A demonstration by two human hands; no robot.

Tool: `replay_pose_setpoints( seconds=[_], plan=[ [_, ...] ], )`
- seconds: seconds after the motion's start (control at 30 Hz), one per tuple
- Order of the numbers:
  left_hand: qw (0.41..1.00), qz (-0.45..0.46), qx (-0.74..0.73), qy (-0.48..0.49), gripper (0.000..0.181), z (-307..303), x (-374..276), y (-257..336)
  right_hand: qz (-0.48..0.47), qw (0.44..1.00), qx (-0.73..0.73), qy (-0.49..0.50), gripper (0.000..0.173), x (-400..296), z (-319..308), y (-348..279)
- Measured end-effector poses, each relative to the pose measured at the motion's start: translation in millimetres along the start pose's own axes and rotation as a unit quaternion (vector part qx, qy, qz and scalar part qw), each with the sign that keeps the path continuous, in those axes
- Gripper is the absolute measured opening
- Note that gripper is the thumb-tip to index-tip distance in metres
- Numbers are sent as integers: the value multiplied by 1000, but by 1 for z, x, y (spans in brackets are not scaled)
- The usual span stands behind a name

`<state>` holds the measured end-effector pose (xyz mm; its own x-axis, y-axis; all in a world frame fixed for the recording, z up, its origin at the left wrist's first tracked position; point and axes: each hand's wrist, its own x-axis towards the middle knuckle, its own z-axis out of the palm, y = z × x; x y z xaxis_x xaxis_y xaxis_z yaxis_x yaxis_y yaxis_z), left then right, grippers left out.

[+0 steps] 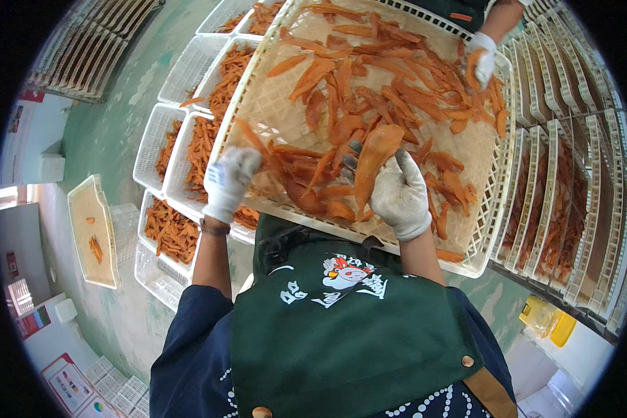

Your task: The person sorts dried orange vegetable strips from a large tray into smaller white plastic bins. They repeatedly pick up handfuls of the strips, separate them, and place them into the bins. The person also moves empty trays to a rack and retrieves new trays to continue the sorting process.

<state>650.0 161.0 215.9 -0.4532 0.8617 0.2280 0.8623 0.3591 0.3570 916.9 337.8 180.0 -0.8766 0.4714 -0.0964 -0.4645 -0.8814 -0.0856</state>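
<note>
My right hand [401, 196], in a white glove with grey fingertips, grips a broad orange slice [379, 154], which looks like dried sweet potato. The slice stands tilted above a shallow cream plastic tray [494, 209], where many more orange slices [345, 78] lie loose on the mesh. Over the tray's left rim is my left hand [231, 180], gloved and blurred, its fingers curled. An orange strip [248, 136] shows by those fingers; whether they hold it is unclear. Below the tray rim hangs my dark green apron [345, 339].
White plastic baskets [151, 141], several with orange strips, stand left of the tray. At the tray's far right corner, another person's gloved hand [483, 60] holds a slice. Racks of upright-looking trays [559, 198] line the right side. A separate tray [91, 230] lies farther left.
</note>
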Motion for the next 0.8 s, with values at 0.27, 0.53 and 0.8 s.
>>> replay_pose_setpoints(
  seconds=[0.27, 0.53, 0.8],
  plan=[
    [795, -237, -536, 153, 48, -11, 17, 25, -71, 968, -226, 76, 49, -1, 20, 25],
    [904, -211, -371, -29, 30, 1, 15, 130, -287, 519, -804, 36, 92, 5, 51, 46],
    [830, -261, -476, -128, 31, -3, 5, 105, 22, 907, -419, 47, 57, 7, 16, 16]
  ],
)
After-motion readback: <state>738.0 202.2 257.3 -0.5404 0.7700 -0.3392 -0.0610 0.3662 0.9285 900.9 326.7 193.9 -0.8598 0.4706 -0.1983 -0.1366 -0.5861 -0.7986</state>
